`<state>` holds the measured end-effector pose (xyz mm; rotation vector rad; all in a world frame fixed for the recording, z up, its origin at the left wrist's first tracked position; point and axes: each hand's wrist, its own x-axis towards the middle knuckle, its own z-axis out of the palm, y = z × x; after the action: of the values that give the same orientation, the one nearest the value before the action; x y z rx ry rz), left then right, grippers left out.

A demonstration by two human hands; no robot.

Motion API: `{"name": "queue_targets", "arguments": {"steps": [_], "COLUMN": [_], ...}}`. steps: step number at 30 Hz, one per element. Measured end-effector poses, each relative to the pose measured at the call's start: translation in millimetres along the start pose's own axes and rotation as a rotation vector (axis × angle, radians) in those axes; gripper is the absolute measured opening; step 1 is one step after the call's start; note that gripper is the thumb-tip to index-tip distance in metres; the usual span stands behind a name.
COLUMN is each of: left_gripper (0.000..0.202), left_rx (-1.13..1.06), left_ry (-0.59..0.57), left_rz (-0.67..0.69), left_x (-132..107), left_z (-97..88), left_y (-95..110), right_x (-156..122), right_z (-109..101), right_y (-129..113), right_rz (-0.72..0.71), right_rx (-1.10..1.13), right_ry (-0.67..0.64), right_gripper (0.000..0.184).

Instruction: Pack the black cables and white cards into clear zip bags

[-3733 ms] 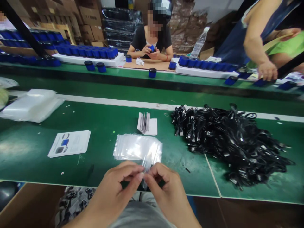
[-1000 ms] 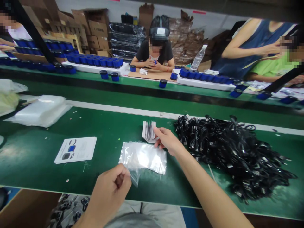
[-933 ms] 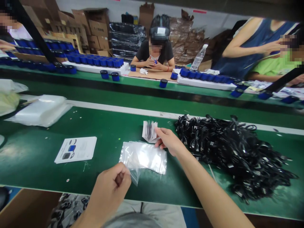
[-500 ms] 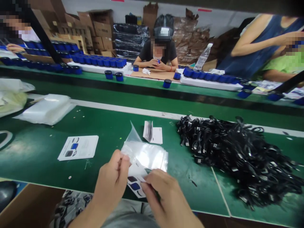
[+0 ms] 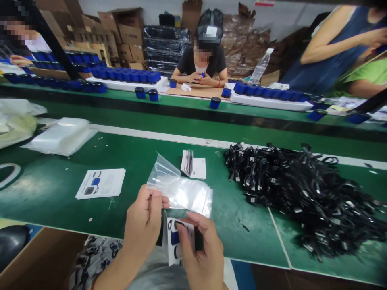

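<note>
My left hand pinches the edge of a clear plastic bag, its free corner standing up. Under and beside it lies a stack of clear plastic bags on the green table. In my right hand is a folded printed leaflet, gripped between thumb and fingers near the table's front edge, with product pictures facing me. Just beyond the bags, a small white booklet lies with some pages standing up. To the left sits a stack of printed leaflets.
A big heap of black cables covers the right side. More plastic bags and a tape roll lie at left. Across the raised shelf stand blue-and-black devices in rows; a co-worker sits behind it.
The leaflet in my right hand has moved down toward me and turned more upright, away from the bags. My left hand has shifted slightly left, lifting the bag's edge.
</note>
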<state>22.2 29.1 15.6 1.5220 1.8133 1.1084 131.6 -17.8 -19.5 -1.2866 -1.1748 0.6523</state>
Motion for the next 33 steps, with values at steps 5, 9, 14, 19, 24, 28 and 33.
{"name": "queue_targets", "arguments": {"steps": [5, 9, 14, 19, 24, 28, 33], "left_gripper": [0.025, 0.021, 0.026, 0.026, 0.028, 0.024, 0.025], "left_rx": [0.005, 0.074, 0.045, -0.059, 0.003, 0.164, 0.346], "left_ry": [0.016, 0.090, 0.085, 0.172, 0.139, 0.094, 0.040], "left_rz": [0.093, 0.154, 0.114, 0.036, 0.077, 0.246, 0.498], "left_x": [-6.4, -9.7, -8.0, 0.2, 2.6, 1.5, -2.9], "left_z": [-5.0, -11.5, -8.7, -5.2, -8.4, -11.5, -7.8], "left_y": [1.3, 4.1, 6.5, 9.8, 11.2, 8.5, 10.3], "right_x": [1.8, 1.9, 3.1, -10.5, -7.7, 12.1, 21.5], "right_z": [2.9, 10.1, 11.3, 12.1, 5.6, -14.1, -28.9], "right_y": [-9.1, -13.9, -20.5, -15.2, -5.3, -7.4, -11.5], "right_rz": [-0.289, -0.330, -0.360, -0.079, 0.205, -0.380, -0.549], "right_rx": [-0.090, -0.024, 0.072, 0.078, 0.173, -0.154, -0.501], "right_ry": [-0.088, -0.094, -0.112, -0.038, -0.303, -0.117, -0.257], "right_gripper": [0.033, 0.037, 0.046, 0.061, 0.010, 0.013, 0.016]}}
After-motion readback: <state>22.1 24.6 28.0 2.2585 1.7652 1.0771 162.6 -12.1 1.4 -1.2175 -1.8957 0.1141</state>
